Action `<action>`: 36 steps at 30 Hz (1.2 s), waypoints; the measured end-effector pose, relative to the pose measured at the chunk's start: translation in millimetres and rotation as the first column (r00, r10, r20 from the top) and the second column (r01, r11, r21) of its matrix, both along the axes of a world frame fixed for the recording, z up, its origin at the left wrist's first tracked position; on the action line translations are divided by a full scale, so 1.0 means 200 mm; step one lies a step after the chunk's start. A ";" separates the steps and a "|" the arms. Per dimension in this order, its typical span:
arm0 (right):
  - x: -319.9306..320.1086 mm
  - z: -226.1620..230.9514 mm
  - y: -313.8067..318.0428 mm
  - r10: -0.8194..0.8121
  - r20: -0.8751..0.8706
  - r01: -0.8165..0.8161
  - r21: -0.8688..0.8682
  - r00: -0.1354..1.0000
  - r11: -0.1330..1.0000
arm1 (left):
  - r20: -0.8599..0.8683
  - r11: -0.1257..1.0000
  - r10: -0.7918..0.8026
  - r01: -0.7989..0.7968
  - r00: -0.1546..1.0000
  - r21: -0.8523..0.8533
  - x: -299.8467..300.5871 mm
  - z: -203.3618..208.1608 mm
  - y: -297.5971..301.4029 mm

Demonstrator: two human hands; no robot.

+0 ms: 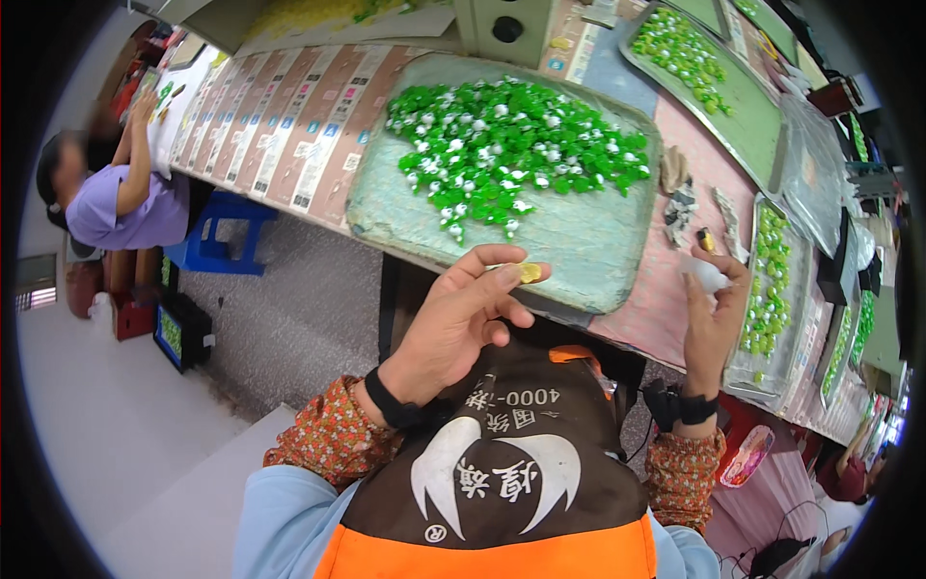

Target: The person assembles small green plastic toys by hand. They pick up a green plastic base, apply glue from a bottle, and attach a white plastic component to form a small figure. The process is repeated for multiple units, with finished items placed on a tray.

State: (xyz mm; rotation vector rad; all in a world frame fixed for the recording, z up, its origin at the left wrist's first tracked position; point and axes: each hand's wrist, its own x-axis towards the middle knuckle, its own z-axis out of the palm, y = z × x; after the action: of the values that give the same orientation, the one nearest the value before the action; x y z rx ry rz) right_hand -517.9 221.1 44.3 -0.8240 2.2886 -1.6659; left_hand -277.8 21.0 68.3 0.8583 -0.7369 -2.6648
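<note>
My left hand (451, 323) is closed in a pinch in front of the large tray's near edge. Between its thumb and forefinger sits a small shiny yellow piece (530, 273). My right hand (712, 318), to the right of the tray, is closed round a small whitish, rounded thing (707, 276) whose kind I cannot make out. Past its fingertips is a small black and yellow object (705, 238). The large pale green tray (569, 246) carries a heap of small bright green pieces (511, 135) with white, bead-like parts. Both wrists wear black bands.
On the right stands a narrow metal tray (757, 376) of yellow-green and white pieces. Another tray (748, 130) lies at the far right beside clear plastic bags (808, 174). Crumpled cloths (678, 207) lie near the large tray. A person in purple (145, 203) and a blue stool (224, 232) are at left.
</note>
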 end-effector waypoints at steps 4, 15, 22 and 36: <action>-0.01 -0.01 0.02 -0.055 0.018 0.055 0.019 0.998 0.998 | -0.007 1.000 0.010 -0.010 1.000 -0.018 0.01 0.00 -0.01; 0.12 0.20 -0.37 0.268 -0.672 -0.104 0.275 0.690 0.956 | -0.027 0.997 0.028 -0.030 0.999 -0.071 0.02 0.00 -0.05; 0.05 0.06 -0.59 0.316 -0.700 0.108 0.489 0.640 0.865 | -0.053 0.997 0.048 -0.051 0.997 -0.053 0.05 0.01 -0.06; 0.02 -0.02 -0.60 0.293 -0.766 0.133 0.439 0.571 0.889 | -0.080 0.998 0.035 -0.038 0.996 -0.044 0.06 -0.03 -0.06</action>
State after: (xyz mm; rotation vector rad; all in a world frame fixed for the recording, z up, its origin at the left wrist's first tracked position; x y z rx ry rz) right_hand -514.5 102.0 41.3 -1.8232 2.9358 -0.6060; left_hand -266.7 8.1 62.6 0.7431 -0.7518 -2.6228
